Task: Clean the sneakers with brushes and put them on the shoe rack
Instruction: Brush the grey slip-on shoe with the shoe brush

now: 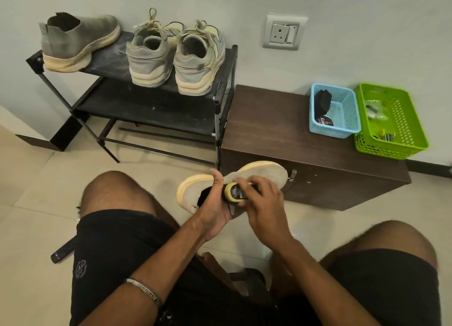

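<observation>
A grey slip-on sneaker (266,172) with a cream sole lies on its side in front of me, held up over the floor between my knees. My left hand (215,205) grips it at the opening, thumb over the heel side. My right hand (263,198) holds a small yellow and black brush (233,191) against the sneaker's upper. On the black shoe rack (220,88) top shelf stand the matching grey slip-on sneaker (75,41) at the left and a laced grey pair (176,54) at the right.
A low brown cabinet (281,134) stands right of the rack, carrying a blue basket (342,127) and a green basket (403,142) with small items. A wall socket (283,32) is above it. A dark remote-like object (64,251) lies on the tiled floor by my left thigh.
</observation>
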